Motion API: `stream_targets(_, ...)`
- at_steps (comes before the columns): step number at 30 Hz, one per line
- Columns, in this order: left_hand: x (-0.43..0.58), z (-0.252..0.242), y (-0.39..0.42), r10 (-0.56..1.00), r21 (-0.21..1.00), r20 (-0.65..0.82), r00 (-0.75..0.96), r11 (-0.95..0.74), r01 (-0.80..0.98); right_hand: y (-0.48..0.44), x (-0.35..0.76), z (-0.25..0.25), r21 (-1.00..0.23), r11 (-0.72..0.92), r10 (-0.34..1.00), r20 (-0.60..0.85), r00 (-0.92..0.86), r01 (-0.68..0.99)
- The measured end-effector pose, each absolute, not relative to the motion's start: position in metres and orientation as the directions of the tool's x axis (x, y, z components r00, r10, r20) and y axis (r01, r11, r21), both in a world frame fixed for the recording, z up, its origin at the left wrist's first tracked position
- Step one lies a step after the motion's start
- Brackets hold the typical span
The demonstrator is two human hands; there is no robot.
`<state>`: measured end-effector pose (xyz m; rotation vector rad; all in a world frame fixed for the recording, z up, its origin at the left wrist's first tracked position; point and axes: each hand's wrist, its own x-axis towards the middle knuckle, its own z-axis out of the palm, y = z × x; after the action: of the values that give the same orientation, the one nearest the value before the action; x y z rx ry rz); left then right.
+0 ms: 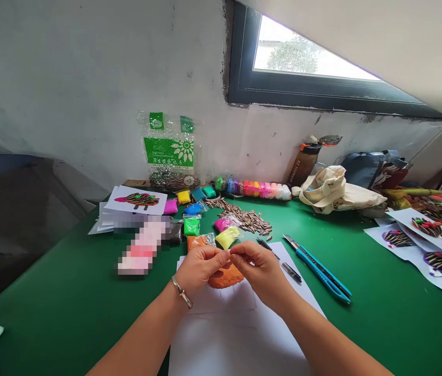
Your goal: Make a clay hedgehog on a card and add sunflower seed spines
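Note:
My left hand (201, 269) and my right hand (258, 266) meet fingertip to fingertip, both pinched closed. Whatever sits between the fingertips is too small to make out. Just below them a flattened piece of orange clay (225, 278) lies on white paper (236, 339), its upper part hidden by my fingers. Thin pencil lines show on the paper under the clay. Beyond my hands lie an opened orange clay packet (199, 241) and a yellow clay packet (228, 237). A pen (290, 271) rests on the paper beside my right hand.
A blue utility knife (321, 274) lies to the right. Behind are sunflower seeds (250, 219), coloured clay packets (192, 225), a seed bag (172, 156), a bottle (303, 162) and a cloth bag (334, 190). Seed-decorated pictures (146, 201) lie left, others (436, 230) right.

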<state>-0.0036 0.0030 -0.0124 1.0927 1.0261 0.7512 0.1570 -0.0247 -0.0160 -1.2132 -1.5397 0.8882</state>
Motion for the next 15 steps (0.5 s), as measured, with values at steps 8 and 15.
stream_targets(8,-0.0031,-0.0067,0.0002,0.914,0.966,-0.248,0.321,0.257,0.015,-0.0235,0.1576,-0.0098,-0.998,0.041,0.998,0.038,-0.059,0.051)
stream_targets(15,-0.0032,-0.0092,0.0007,0.904,0.961,-0.261,0.339,0.276,0.003,-0.0233,0.1575,-0.0067,-0.998,-0.047,0.995,-0.051,-0.089,0.039)
